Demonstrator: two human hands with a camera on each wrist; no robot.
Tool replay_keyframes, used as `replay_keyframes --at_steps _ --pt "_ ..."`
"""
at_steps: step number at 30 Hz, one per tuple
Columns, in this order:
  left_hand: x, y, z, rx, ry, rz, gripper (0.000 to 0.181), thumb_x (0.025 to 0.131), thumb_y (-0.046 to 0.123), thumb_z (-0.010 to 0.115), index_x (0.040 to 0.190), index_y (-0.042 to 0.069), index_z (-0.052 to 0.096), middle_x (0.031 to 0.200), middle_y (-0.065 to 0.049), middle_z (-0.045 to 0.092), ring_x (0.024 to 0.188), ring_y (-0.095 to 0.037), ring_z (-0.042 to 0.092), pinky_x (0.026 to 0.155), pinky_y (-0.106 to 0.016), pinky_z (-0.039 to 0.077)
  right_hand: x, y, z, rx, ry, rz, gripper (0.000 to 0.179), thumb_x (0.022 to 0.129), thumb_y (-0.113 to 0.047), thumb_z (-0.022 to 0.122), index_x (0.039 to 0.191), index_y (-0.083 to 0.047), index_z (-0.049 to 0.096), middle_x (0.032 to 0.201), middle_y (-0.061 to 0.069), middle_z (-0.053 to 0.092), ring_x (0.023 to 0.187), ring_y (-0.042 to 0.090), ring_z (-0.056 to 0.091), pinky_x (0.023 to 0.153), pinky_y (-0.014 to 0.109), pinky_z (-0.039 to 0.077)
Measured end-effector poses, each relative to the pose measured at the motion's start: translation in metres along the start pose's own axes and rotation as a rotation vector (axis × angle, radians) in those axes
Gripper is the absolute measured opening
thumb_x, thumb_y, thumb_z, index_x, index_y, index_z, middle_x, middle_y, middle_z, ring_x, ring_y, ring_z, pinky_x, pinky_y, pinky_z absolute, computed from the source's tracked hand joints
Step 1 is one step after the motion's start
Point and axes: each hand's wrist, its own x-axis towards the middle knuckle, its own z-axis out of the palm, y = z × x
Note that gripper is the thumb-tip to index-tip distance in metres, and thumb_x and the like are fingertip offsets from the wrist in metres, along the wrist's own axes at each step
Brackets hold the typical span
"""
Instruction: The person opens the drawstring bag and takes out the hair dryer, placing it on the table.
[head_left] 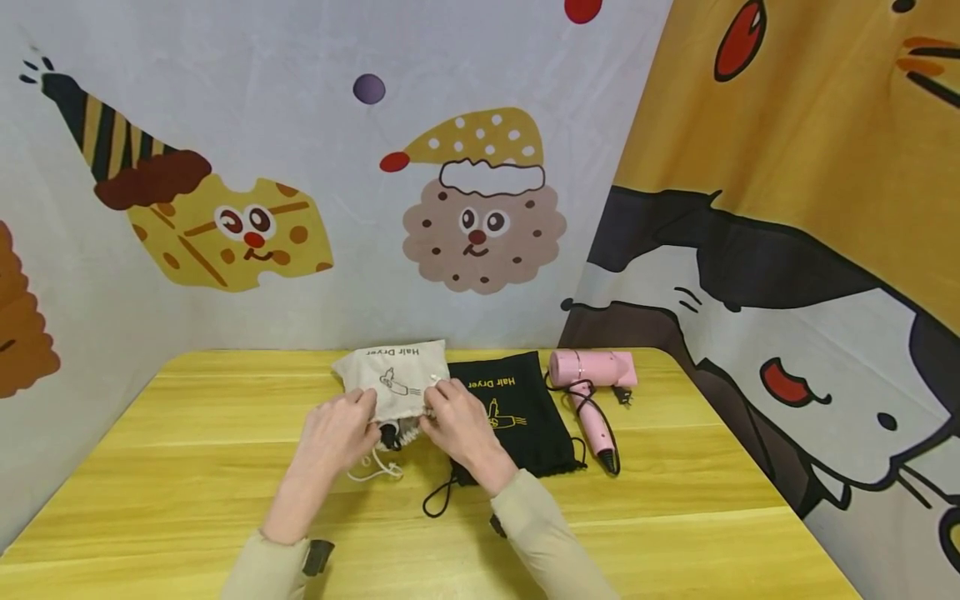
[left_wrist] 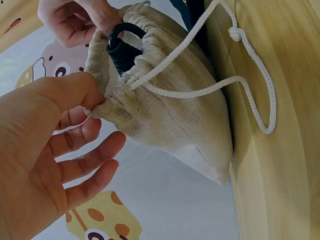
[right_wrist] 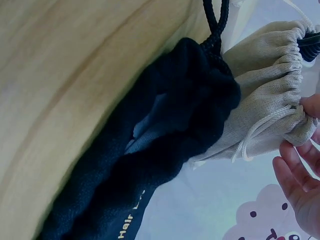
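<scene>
Here's the left hand (head_left: 341,425) and right hand (head_left: 461,421), fingers pinching the cream pouch (head_left: 397,375) on either side, black cable (left_wrist: 122,56) peeking out, black pouch (head_left: 525,442) just beside

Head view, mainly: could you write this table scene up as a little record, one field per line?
left hand: pinches the white drawstring bag at its rim
right hand: pinches the same rim
bag print: "Hair Dryer"
in bag mouth: black cord
right of it: black drawstring bag, also printed "Hair Dryer"
farther right: pink hair dryer
surface: wooden table
</scene>
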Motion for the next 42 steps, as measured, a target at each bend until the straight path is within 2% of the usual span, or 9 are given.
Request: replay_keyframes --at_steps 14,42 --pt "-0.0018 -0.0028 0.0001 0.004 0.0 -0.009 0.023 0.06 -0.003 0.068 0.074 0.008 0.054 0.064 -0.002 0.054 0.053 -0.014 0.043 0.042 -0.022 0.036 0.0005 0.0033 -0.0022 0.009 0.043 0.012 0.02 0.075 -0.016 0.075 0.076 -0.017 0.055 0.075 -0.004 0.057 0.068 0.011 0.047 0.057 0.019 0.041" --pt "-0.0024 -0.0056 0.0021 -0.01 0.029 -0.021 0.021 0.062 -0.003 0.066 0.075 0.007 0.054 0.064 -0.003 0.053 0.053 -0.014 0.042 0.042 -0.022 0.035 -0.0005 0.006 -0.0021 0.031 0.056 0.016 0.018 0.076 -0.01 0.072 0.074 -0.016 0.054 0.072 -0.003 0.053 0.066 0.011 0.044 0.057 0.019 0.039"
